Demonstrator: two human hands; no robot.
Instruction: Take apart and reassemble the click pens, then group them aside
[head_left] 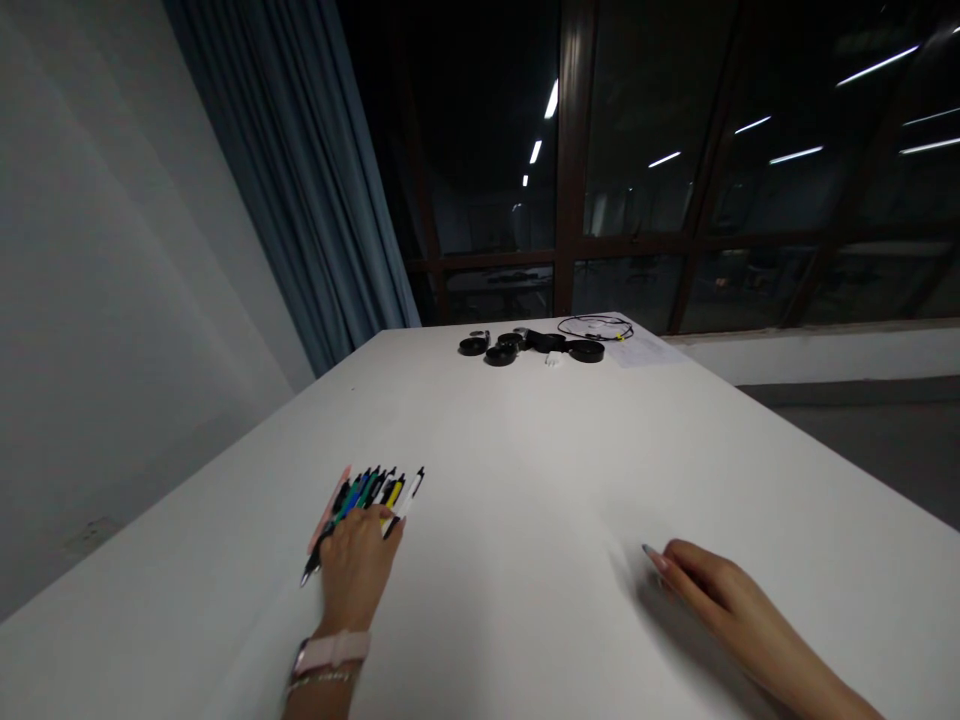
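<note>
On the left part of the white table, a row of pens [369,487] lies side by side in black, green, blue, yellow and white, with a flat pink strip [328,508] along its left side. My left hand [356,555] is closed over the near part of the row, thumb against the white pen [409,492] at the right end. A black pen [313,562] sticks out below its left side. Farther right, my right hand [709,580] is pinched just above the table. A small dark tip shows at its fingertips; what it belongs to is hidden.
Several round black items [501,355] and a small white piece [553,358] sit at the table's far end. Beside them a coiled black cable [596,328] rests on white paper [645,350]. A blue curtain [300,150] hangs at the left, near dark windows.
</note>
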